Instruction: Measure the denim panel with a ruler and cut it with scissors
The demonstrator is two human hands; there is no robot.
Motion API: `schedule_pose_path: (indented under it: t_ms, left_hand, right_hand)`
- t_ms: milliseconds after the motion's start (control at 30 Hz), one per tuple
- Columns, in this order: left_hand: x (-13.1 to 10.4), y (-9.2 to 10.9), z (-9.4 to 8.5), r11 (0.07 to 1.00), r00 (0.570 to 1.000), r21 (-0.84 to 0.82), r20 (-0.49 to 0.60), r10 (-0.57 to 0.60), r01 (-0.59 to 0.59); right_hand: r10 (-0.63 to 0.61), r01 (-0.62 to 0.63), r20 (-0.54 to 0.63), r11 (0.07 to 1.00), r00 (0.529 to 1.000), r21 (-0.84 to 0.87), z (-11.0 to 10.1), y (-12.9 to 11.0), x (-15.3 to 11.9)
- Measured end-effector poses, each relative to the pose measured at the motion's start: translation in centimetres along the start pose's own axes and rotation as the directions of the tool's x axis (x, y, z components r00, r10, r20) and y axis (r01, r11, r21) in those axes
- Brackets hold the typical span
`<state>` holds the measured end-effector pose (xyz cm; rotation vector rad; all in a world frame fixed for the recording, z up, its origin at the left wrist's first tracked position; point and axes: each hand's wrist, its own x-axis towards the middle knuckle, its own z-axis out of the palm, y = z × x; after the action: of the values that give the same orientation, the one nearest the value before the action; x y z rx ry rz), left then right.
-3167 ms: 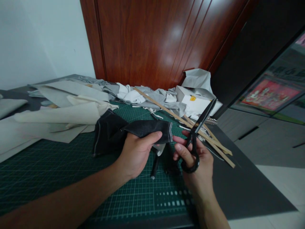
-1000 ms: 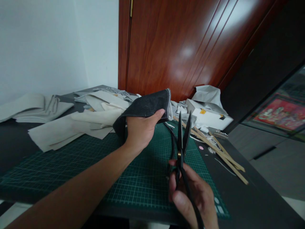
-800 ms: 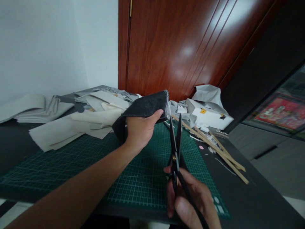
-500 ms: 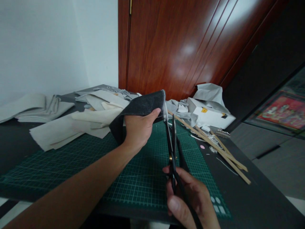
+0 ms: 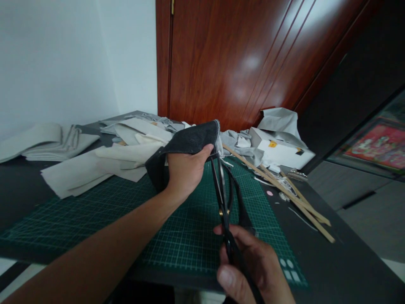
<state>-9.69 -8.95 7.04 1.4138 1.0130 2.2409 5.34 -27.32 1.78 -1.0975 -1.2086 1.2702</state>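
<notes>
My left hand (image 5: 186, 171) is closed on a folded piece of dark fabric (image 5: 194, 137), its thumb pressed along the edge. Pale stitching (image 5: 218, 135) runs down the fabric's right edge, with loose white threads at the lower corner. In my right hand (image 5: 253, 261) is a pair of black scissors (image 5: 224, 207), fingers through the handles. The blades point up and away, slightly apart, their tips at the fabric's lower right corner. Whether they touch the cloth or thread I cannot tell. Behind the scissors a dark strip (image 5: 242, 202) lies on the green cutting mat (image 5: 190, 245).
Cream and grey cloth pieces (image 5: 79, 171) lie along the left and back of the dark table (image 5: 341, 261). At the right are wooden strips (image 5: 294, 202), white scraps and a pink bit (image 5: 269, 193). A white box (image 5: 281, 147) with grey cloth stands near the wooden door (image 5: 221, 63).
The scissors have moved left, and their blades have come closer together, tips now at the fabric's corner. My left hand and the fabric stay nearly in place.
</notes>
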Motion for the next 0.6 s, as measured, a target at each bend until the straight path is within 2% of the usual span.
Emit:
schedule_pose_path:
  t_ms: [200,467,600]
  left_hand:
    - [-1.4,1.4,0.1,0.999,0.998,-0.036,0.051,-0.035,0.036]
    - [-3.3,2.0,0.4,0.958,0.972,-0.228,0.2,-0.127,0.172]
    - [-3.7,2.1,0.4,0.955,0.961,-0.214,0.226,-0.158,0.208]
  right_hand:
    - [0.016,-0.018,-0.015,0.997,1.0,-0.072,0.0,-0.4,1.6]
    - [-0.037,0.037,-0.01,0.999,0.999,-0.007,-0.7,0.1,3.0]
    - [-0.059,0.06,-0.023,0.998,0.998,0.026,-0.8,0.2,3.1]
